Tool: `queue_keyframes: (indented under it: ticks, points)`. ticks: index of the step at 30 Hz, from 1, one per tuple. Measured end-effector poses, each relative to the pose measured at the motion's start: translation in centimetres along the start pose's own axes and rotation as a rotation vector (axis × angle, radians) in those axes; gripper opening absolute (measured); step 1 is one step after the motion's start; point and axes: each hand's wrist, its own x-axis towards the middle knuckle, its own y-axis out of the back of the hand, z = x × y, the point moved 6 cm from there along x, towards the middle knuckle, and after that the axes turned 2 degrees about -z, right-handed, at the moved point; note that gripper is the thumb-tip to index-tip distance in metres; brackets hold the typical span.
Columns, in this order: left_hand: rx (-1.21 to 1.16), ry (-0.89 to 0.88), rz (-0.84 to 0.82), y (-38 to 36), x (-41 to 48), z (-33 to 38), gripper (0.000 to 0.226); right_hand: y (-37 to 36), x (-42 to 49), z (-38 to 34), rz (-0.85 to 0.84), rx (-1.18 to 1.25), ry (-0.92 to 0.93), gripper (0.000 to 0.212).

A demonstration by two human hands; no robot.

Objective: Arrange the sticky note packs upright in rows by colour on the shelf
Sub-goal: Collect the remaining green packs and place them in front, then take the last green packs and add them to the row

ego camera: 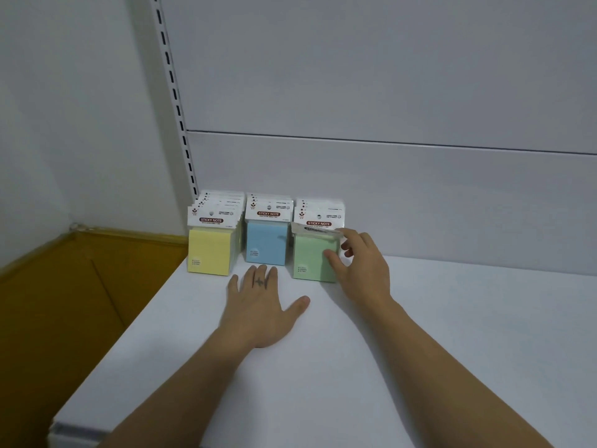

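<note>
Three rows stand at the back-left corner of the shelf (420, 350): the yellow row (210, 250), the blue row (266, 245), the green row (318, 206). My left hand (261, 305) lies flat before the blue row, holding nothing. My right hand (361, 266) pinches the front green pack (311, 258), thumb on its face. I'd press it flush against its row and straighten the bent header.
</note>
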Motion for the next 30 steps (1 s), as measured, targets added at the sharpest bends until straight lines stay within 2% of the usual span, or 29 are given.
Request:
queue_keyframes:
  ticks: [3, 7, 11, 17, 22, 30]
  points:
    - [-0.021, -0.003, 0.015, 0.3, -0.1, 0.1, 0.092, -0.1, -0.1, 0.4, -0.054, -0.008, -0.035, 0.054]
    - [-0.040, -0.006, 0.123, 1.2, -0.7, 0.3, 0.082, 0.9, -0.5, 0.5, -0.066, -0.049, -0.057, 0.074]
    - [0.003, -0.072, 0.352, 3.6, -1.5, 1.2, 0.065, 3.1, -0.7, -0.5, -0.055, -0.249, 0.056, 0.077]
    - [-0.052, -0.239, 0.543, 5.7, -1.5, 3.9, 0.058, 7.3, -0.7, 0.1, -0.106, -0.544, 0.113, 0.080]
    - [-0.076, -0.363, 0.546, 7.4, -0.5, 8.8, 0.051, 11.2, -0.9, 1.3, -0.097, -0.640, 0.085, 0.073]
    - [-0.108, -0.520, 0.492, 8.0, 0.3, 19.3, 0.059, 18.3, -1.8, 5.3, -0.045, -0.697, 0.001, 0.069]
